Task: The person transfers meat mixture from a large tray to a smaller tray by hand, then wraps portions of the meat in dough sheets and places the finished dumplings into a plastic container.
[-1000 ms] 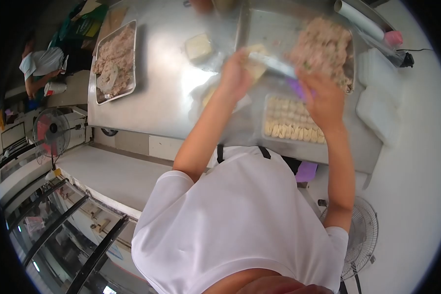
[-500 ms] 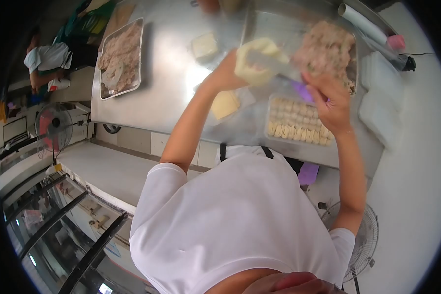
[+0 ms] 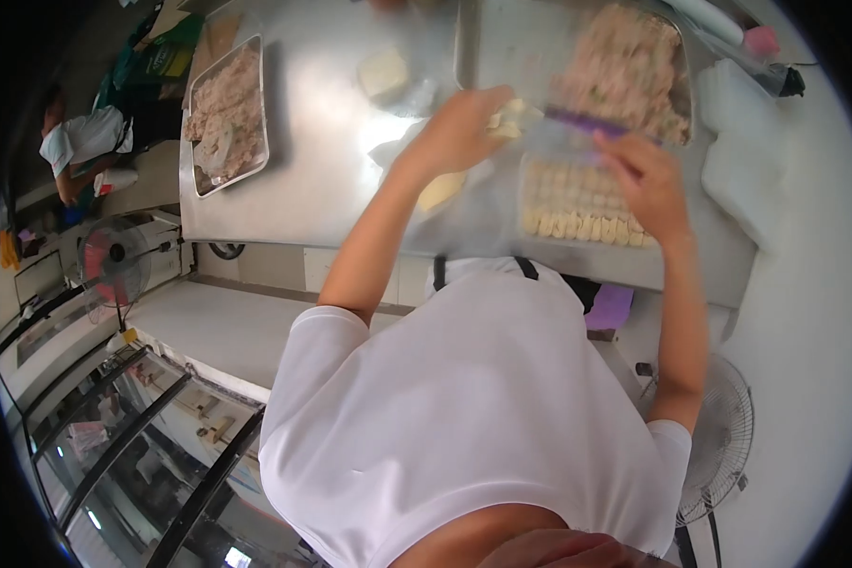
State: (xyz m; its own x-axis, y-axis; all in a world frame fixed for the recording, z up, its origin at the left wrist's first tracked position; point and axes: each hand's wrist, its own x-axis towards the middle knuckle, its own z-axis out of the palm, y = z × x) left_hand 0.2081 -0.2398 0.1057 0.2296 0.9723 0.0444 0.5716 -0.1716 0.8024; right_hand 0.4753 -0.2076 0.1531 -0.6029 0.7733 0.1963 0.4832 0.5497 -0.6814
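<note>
My left hand [image 3: 466, 131] is closed around a pale yellow dough wrapper [image 3: 507, 119], which looks gathered between the fingers. Facing it, my right hand [image 3: 649, 185] grips a spreader [image 3: 589, 120] by its purple handle; motion smears the blade, whose end is close to the wrapper. Below the right hand lie rows of small filled dumplings [image 3: 587, 227] in a clear tray. Beyond it, pinkish minced filling [image 3: 625, 76] is heaped in a metal tray [image 3: 460, 47]. A stack of square wrappers [image 3: 441, 192] rests under my left forearm, and another wrapper stack [image 3: 382, 74] sits farther back.
A second metal tray [image 3: 265, 142] of minced filling stands on the left of the steel table [image 3: 322, 180]. White plastic containers [image 3: 734, 166] line the right edge. Two fans [image 3: 114, 256] stand around me. Another person [image 3: 85, 142] is at far left.
The wrapper, opened out under the blade before, is now gathered small in my left hand. The spreader has drawn back from it to the right.
</note>
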